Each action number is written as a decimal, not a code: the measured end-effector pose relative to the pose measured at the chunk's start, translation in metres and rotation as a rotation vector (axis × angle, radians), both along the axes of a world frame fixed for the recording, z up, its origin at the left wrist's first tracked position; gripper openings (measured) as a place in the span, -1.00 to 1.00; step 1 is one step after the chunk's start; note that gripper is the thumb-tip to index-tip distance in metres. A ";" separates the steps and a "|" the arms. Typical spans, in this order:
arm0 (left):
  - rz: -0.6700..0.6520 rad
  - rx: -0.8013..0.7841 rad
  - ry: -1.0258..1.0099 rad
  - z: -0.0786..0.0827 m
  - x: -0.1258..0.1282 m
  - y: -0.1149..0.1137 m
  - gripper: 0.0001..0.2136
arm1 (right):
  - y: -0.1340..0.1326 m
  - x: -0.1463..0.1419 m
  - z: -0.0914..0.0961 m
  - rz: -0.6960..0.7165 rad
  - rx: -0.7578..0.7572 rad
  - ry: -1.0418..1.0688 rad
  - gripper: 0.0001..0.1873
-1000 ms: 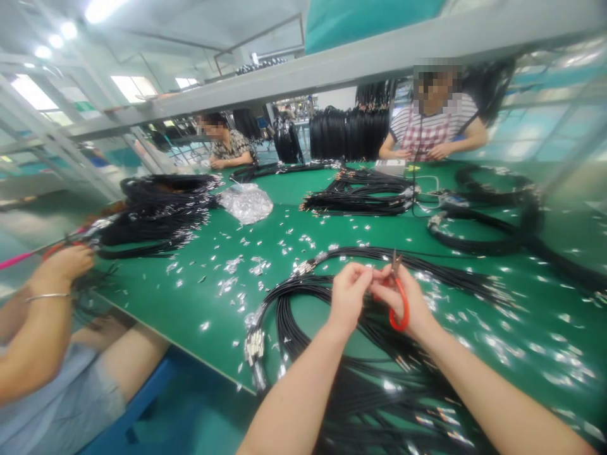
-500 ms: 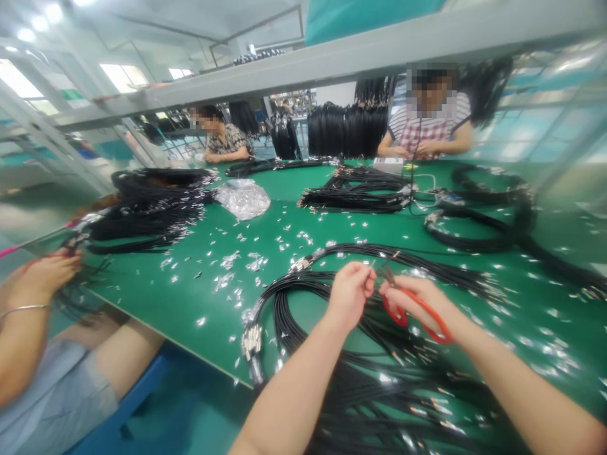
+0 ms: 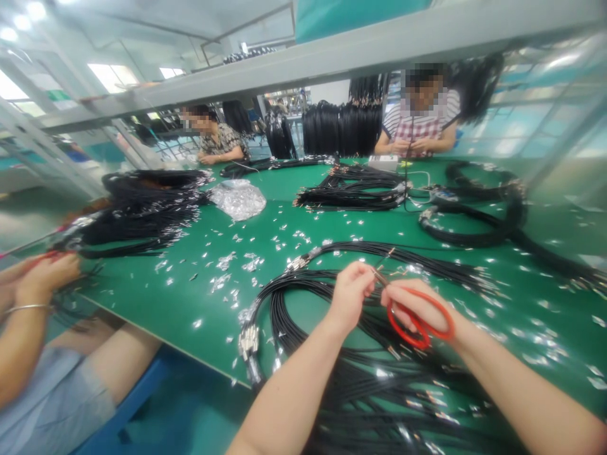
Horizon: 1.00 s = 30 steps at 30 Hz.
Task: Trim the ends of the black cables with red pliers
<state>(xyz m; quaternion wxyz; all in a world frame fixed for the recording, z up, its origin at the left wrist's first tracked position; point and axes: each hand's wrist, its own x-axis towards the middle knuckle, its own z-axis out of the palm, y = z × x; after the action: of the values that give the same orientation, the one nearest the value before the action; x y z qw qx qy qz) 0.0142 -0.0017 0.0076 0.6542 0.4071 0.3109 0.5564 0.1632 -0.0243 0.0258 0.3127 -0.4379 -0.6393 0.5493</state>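
Scissors with red handles (image 3: 427, 331) are in my right hand (image 3: 420, 303), its fingers wrapped about the loops. Their dark blades point to the left and reach the fingertips of my left hand (image 3: 351, 292). That hand is closed in a pinch on a thin black cable, mostly hidden by the fingers. Beneath both hands lies a looped bundle of black cables (image 3: 281, 309), with silvery connectors (image 3: 249, 341) at its left bend. A second bundle of black cables (image 3: 427, 256) stretches behind my hands, its bare tips spread to the right.
Small shiny scraps (image 3: 225, 260) litter the green table (image 3: 190, 297). A clear plastic bag (image 3: 239, 199) lies near a cable heap (image 3: 137, 208). At left, a co-worker's hand (image 3: 50, 278) holds something red. Two people sit across the table under a grey shelf beam (image 3: 265, 71).
The scissors have turned: their red loops show wider and their blades now meet my left fingertips. Both hands stay in nearly the same place.
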 end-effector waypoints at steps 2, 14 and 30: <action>0.018 0.027 0.028 0.000 0.000 0.000 -0.88 | -0.002 0.000 0.000 -0.025 -0.009 0.041 -0.62; -0.140 0.714 0.931 -0.047 0.028 -0.013 -0.80 | 0.012 0.044 0.004 -0.635 0.609 -0.419 -0.78; -0.053 0.358 0.603 -0.024 0.025 -0.014 -0.93 | 0.011 0.044 0.009 -0.459 0.371 -0.051 -0.77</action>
<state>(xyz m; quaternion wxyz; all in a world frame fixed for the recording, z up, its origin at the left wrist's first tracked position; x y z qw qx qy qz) 0.0395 -0.0156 -0.0164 0.4654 0.6693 0.3768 0.4399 0.2067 -0.0136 0.0347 0.4872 -0.5201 -0.6207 0.3268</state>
